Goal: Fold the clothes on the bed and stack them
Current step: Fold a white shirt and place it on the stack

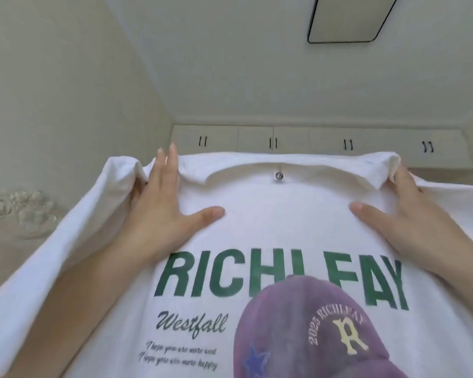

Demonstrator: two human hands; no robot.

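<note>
A white T-shirt (279, 219) with green lettering and a printed purple cap fills the lower part of the head view, held up in front of me with its collar at the top. My left hand (159, 214) holds the left shoulder, thumb across the front; two fingers reach over the top edge and the others are hidden in a fold. My right hand (393, 214) grips the right shoulder, thumb on the front and fingers tucked behind the cloth. The shirt hides the bed and any other clothes.
A row of pale overhead cabinets (322, 144) with black handles runs along the far wall. A flat ceiling light (347, 20) is at top right. A cream wall with a floral relief (19, 208) stands on the left.
</note>
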